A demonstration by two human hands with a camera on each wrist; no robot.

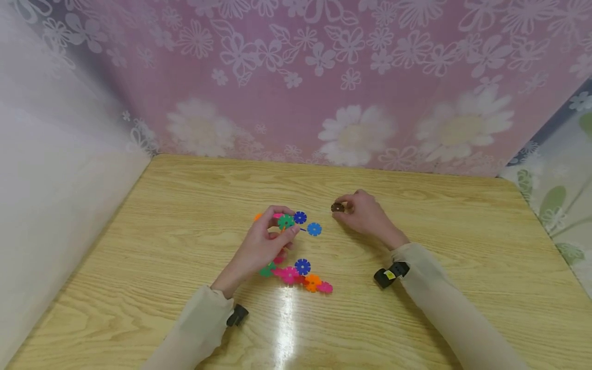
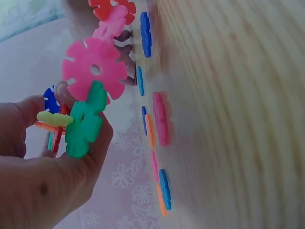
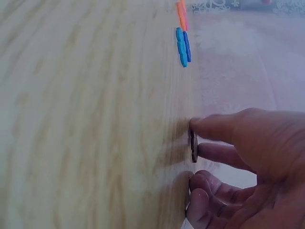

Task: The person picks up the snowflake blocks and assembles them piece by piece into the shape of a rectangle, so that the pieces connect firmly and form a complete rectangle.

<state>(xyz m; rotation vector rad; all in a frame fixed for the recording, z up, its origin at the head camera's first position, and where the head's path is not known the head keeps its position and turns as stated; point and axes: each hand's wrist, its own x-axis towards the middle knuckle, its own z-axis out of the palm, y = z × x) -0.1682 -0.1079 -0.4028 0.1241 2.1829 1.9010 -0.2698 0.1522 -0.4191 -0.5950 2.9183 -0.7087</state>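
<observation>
My left hand (image 1: 260, 245) holds a chain of interlocking plastic snowflake discs. In the left wrist view, a large pink disc (image 2: 78, 67), a green disc (image 2: 85, 126) and a yellow disc (image 2: 51, 118) of that chain stand out beside the fingers. The chain runs down toward an orange disc (image 1: 312, 282) and a pink end disc (image 1: 326, 287) in the head view. At the right, my right hand (image 1: 367, 216) pinches a brown snowflake disc (image 1: 338, 207) between thumb and finger, close to the tabletop. Only the disc's thin edge (image 3: 194, 145) shows in the right wrist view.
Loose discs lie about the left hand: a dark blue one (image 1: 300, 217), a light blue one (image 1: 314, 229) and another dark blue disc (image 1: 302, 266). An orange disc (image 1: 258, 217) is partly hidden behind the hand. A flowered curtain (image 1: 287, 103) borders the wooden table (image 1: 462, 231) at the back.
</observation>
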